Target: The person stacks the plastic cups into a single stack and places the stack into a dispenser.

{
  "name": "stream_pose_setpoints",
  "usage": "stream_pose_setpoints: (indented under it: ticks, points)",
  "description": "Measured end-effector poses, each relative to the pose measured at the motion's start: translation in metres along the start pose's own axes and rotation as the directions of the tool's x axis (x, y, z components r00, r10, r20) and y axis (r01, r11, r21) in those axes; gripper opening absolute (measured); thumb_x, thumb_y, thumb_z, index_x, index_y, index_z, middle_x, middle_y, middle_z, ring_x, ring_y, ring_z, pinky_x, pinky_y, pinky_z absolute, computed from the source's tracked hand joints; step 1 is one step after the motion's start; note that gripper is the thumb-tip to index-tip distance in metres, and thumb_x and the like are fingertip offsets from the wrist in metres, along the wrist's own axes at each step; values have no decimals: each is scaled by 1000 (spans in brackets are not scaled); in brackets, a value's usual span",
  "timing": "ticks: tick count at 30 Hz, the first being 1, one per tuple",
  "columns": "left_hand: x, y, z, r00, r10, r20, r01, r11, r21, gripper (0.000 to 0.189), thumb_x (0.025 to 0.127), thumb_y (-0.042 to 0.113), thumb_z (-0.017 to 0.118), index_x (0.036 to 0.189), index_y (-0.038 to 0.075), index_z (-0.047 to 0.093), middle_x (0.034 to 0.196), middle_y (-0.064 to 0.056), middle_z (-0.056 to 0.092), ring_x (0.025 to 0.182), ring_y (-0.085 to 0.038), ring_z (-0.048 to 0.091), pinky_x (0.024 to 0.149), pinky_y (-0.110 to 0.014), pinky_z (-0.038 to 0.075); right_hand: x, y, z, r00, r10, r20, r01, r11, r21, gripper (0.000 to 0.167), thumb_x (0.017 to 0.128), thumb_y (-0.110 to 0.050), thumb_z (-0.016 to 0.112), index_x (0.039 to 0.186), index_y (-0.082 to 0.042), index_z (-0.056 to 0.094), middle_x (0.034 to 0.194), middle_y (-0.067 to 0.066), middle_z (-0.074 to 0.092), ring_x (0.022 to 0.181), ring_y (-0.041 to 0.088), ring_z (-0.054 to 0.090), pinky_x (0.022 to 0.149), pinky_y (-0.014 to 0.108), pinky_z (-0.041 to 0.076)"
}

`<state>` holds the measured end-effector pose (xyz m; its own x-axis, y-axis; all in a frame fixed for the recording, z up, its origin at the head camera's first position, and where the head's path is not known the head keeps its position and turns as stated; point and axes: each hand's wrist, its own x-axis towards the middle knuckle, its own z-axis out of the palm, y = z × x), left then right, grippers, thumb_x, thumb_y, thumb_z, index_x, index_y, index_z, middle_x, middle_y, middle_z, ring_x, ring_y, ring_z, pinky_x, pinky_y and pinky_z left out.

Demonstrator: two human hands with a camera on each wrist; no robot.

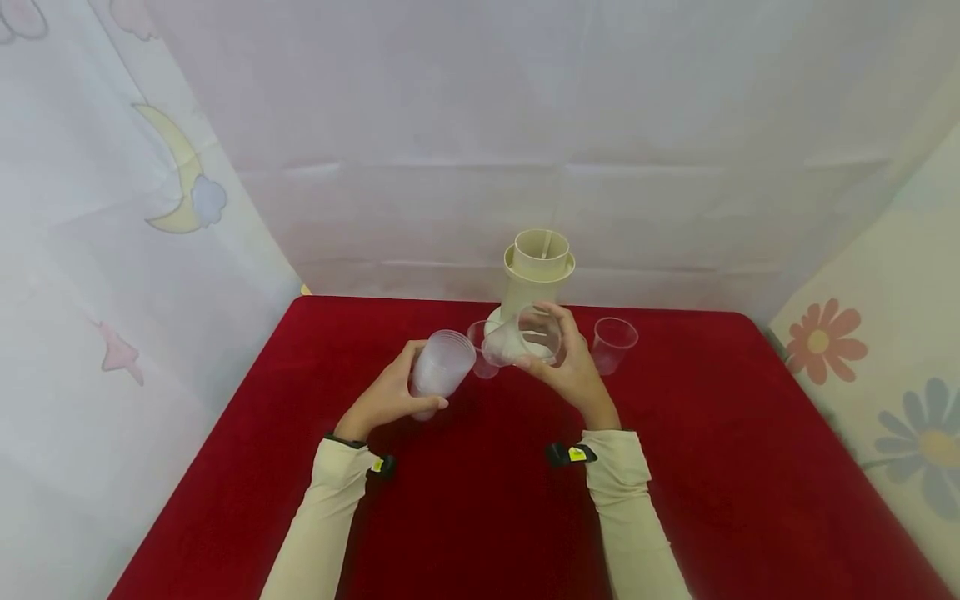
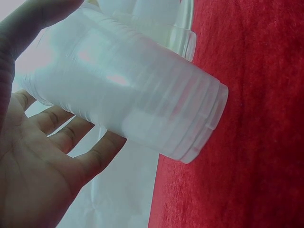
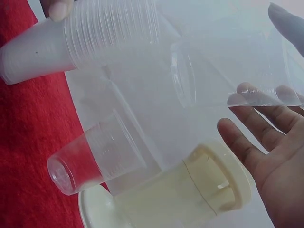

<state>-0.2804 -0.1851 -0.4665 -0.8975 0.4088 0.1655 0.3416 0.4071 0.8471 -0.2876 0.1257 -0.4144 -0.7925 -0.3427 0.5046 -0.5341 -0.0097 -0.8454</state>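
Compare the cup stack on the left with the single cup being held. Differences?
Count: the cup stack is many nested cups with rims packed in ridges; the single cup has one rim.
Clarity: the cup stack looks milky; the single cup is see-through, with fingers visible through it.
Grip: the left hand holds the cup stack, the right hand the single cup.
Shared: both tapered, tilted.

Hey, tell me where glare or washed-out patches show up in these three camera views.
Left wrist view: pale glare marks the cup stack; right wrist view: the held cup nearly washes out against the pale backdrop; head view: light looks fairly even, the red cloth quite dark.
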Motion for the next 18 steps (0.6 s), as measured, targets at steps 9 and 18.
stream_pose_setpoints:
  ticks: [9, 18]
  points:
    - [4, -3, 1, 1000, 7, 1, -7, 1000, -6, 88, 75, 25, 86, 145, 16, 33, 135, -8, 49, 112, -29, 55, 90, -49, 53, 2, 1, 1, 1000, -1, -1, 1, 1000, -15, 74, 85, 2, 74, 146, -7, 34, 138, 18, 55, 126, 32, 54, 97, 36, 52]
    - [8, -3, -1, 1000, 9, -4, -9, 1000, 21, 89, 74, 26, 87, 144, 17, 34, 134, -7, 50, 113, -27, 55, 92, -50, 52, 7, 3, 8, 996, -85, -19, 87, 993, 81, 78, 87, -12, 78, 145, 1, 29, 139, 30, 47, 129, 25, 51, 109, 45, 41]
